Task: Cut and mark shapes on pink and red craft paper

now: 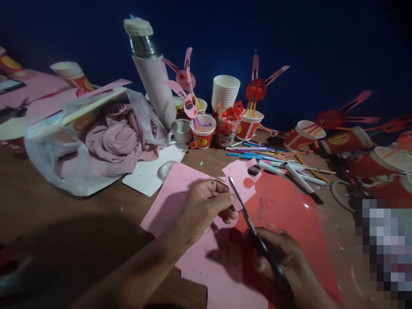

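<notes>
My left hand is closed in a pinch over the pink sheets, its fingertips on a small piece of pink paper that the fingers mostly hide. In my right hand is a pair of scissors with black handles, its blades pointing up and left, close beside the left fingertips. Beneath the hands lie a large pink sheet and a red sheet. A cut pink scrap with notched edges rests just beyond the scissor tips.
Several markers and coloured sticks lie behind the red sheet. Red paper cups with paper rabbit faces stand along the back, near a stack of white cups. A tilted-looking thermos and a plastic bag with pink cloth are left.
</notes>
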### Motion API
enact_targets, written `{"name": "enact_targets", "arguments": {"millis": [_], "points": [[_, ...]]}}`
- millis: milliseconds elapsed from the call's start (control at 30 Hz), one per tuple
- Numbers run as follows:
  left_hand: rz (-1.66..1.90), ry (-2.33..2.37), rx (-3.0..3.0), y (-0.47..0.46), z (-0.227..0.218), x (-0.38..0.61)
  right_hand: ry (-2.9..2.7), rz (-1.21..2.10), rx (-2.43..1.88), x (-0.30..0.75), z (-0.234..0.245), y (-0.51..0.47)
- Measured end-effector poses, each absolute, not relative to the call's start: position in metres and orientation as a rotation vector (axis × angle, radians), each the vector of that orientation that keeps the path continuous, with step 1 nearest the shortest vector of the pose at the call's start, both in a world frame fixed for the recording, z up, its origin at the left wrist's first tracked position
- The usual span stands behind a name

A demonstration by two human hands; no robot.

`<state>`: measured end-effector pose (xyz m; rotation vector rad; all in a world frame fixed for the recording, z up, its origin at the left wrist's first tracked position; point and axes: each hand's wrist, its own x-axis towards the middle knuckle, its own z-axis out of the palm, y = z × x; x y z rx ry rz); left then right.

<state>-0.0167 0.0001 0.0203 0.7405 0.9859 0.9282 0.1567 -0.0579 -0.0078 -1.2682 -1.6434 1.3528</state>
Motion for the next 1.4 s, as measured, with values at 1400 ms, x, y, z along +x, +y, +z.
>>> {"name": "enact_targets", "arguments": {"millis": [1400], "points": [[0.908,1.040,1.006,-0.0018,0.0256,-0.0255,-1.616,1.557,-1.267,0.1595,0.0016,-0.0552]]}}
